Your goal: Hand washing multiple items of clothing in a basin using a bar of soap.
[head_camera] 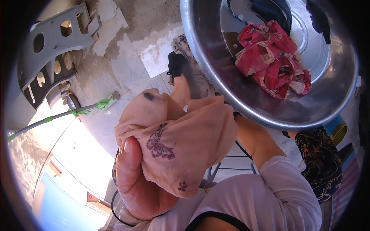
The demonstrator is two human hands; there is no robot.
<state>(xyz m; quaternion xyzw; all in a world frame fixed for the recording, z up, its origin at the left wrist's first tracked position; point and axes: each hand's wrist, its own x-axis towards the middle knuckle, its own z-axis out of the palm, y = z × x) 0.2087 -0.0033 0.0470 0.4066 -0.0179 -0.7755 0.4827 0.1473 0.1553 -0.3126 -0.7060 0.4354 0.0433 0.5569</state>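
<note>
My left hand (133,170) grips a wet-looking, pale pink cloth (196,141) at its left side, thumb in front. The cloth bears a dark butterfly print, a small flower print and a dark spot near its top. My right forearm reaches behind the cloth's right edge; the hand itself is hidden. Beyond the cloth, at the upper right, is a large round metal basin (214,83). A crumpled red and beige cloth (268,57) lies in it, beside a dark item (271,14) and some liquid. Another black item (319,23) shows near the basin's far side.
A grey plastic piece with oval openings (52,34) stands at the upper left. Below it, a grey pole with green fittings (66,112) slants over the tiled floor. A bare ankle and black footwear (177,65) show near the basin. Dark patterned fabric (318,161) is at the right.
</note>
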